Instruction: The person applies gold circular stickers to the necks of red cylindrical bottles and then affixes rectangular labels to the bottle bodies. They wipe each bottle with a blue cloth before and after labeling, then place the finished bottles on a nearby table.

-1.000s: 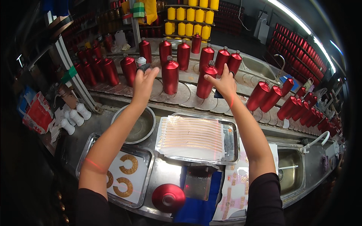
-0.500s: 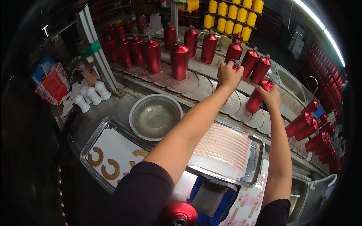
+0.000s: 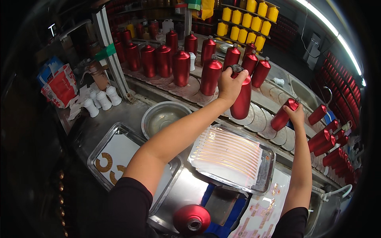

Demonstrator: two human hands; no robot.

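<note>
My left hand (image 3: pixel 231 88) grips a shiny red bottle (image 3: pixel 242 104) by its neck and shoulder, above the row of round plates. Whether its base touches a plate, I cannot tell. Further right, my right hand (image 3: pixel 295 116) has its fingers round the upper part of another red bottle (image 3: pixel 280 120), which leans slightly on the plate line. To the left of my hands, a red bottle (image 3: pixel 211 76) stands upright on the plates, with several more beyond it. Below my arms lies a metal tray (image 3: pixel 268 180) with a white sheet of gold-striped strips (image 3: pixel 232 152).
A metal basin (image 3: pixel 147 119) of liquid and a second tray (image 3: pixel 119 127) with gold curved pieces are at left. Near my body, a red bottle (image 3: pixel 192 219) points its mouth upward. White bottles (image 3: pixel 104 100) stand by the metal post (image 3: pixel 109 43). Yellow containers (image 3: pixel 247 20) fill a rack behind.
The row of red bottles has shifted rightward along the line. My right hand and its bottle moved right and nearer. My left hand moved slightly left, and its bottle now shows.
</note>
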